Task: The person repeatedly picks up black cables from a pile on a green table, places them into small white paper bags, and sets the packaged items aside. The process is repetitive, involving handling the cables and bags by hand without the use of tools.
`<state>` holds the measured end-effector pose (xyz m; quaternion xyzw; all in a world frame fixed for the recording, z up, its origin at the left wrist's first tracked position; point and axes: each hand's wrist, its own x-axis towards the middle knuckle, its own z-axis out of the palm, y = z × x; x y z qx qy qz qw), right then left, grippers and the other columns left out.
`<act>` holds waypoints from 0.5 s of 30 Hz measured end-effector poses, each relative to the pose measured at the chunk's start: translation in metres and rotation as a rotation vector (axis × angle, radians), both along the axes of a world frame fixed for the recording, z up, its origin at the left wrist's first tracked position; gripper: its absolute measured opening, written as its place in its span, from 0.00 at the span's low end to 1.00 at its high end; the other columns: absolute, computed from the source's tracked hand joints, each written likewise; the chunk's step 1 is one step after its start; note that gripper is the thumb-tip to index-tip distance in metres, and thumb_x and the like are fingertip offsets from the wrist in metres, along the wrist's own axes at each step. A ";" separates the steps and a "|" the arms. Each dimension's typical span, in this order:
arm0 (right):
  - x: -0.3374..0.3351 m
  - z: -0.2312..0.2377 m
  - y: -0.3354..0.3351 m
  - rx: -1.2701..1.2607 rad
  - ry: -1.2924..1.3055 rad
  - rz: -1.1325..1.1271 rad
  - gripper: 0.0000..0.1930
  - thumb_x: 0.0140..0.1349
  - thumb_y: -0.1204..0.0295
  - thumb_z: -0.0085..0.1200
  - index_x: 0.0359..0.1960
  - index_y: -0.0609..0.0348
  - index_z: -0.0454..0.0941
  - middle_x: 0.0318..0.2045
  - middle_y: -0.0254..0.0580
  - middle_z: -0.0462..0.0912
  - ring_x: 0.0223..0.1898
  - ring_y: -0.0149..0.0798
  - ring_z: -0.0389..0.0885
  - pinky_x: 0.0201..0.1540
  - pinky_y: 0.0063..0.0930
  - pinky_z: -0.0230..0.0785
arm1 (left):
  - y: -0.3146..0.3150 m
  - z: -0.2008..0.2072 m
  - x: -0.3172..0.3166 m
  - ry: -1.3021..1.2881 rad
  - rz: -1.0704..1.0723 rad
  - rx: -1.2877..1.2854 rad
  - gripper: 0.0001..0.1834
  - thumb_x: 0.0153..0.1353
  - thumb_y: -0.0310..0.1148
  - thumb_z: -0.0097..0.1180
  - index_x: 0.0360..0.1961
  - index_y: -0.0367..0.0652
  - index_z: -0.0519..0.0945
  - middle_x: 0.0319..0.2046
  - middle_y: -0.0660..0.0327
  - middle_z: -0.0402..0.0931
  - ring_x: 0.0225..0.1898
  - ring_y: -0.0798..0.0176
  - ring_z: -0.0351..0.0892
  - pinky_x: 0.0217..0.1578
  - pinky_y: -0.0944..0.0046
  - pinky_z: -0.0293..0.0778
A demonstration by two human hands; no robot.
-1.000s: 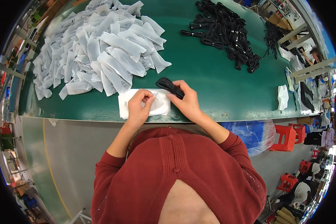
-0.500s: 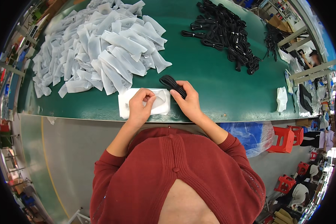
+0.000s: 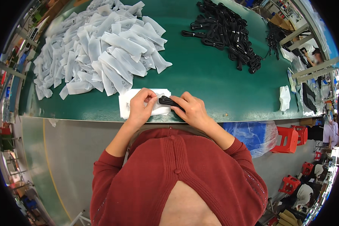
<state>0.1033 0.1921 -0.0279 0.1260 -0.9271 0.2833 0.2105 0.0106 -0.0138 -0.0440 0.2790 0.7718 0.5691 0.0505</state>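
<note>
My left hand (image 3: 142, 105) pinches the edge of a white plastic bag (image 3: 154, 107) on top of a flat stack of white bags (image 3: 124, 105) at the table's near edge. In my right hand (image 3: 192, 108) is a coiled black cable (image 3: 168, 101), held level with its looped end pointing left. That end lies at the bag's mouth beside my left fingertips; whether it is inside the bag, I cannot tell. Beyond my left hand spreads a large heap of filled white bags (image 3: 116, 49). A pile of bundled black cables (image 3: 229, 34) lies at the far right.
The green table (image 3: 222, 90) ends just in front of my body. On its right side lie a crumpled white bag (image 3: 284, 98) and more black cables (image 3: 275, 37) near a metal frame. Red stools (image 3: 286, 140) and a blue plastic-covered bundle (image 3: 248, 135) stand below to the right.
My right hand has brought the coiled cable left and down, turning it from slanted to nearly level at the bag's mouth. My left hand keeps its pinch on the bag.
</note>
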 end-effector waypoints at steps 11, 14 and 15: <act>-0.019 -0.003 0.013 -1.329 -1.063 0.006 0.15 0.70 0.62 0.51 0.40 0.66 0.73 0.22 0.39 0.79 0.15 0.25 0.68 0.18 0.19 0.60 | 0.005 0.038 0.000 0.459 -0.230 -0.138 0.06 0.52 0.20 0.59 0.30 0.38 0.75 0.35 0.56 0.76 0.40 0.50 0.74 0.42 0.55 0.70; -0.019 0.004 0.006 -1.340 -1.031 -0.009 0.14 0.72 0.63 0.48 0.39 0.64 0.71 0.22 0.40 0.79 0.14 0.26 0.68 0.17 0.19 0.59 | 0.007 0.043 -0.005 0.425 -0.199 -0.116 0.06 0.53 0.20 0.60 0.30 0.39 0.75 0.35 0.56 0.76 0.40 0.50 0.74 0.42 0.55 0.70; -0.018 0.010 0.003 -1.273 -1.006 0.006 0.13 0.72 0.64 0.47 0.38 0.64 0.71 0.22 0.40 0.79 0.14 0.26 0.68 0.17 0.19 0.59 | 0.007 0.042 -0.008 0.423 -0.185 -0.116 0.06 0.53 0.20 0.60 0.30 0.39 0.75 0.36 0.56 0.77 0.40 0.51 0.74 0.42 0.56 0.70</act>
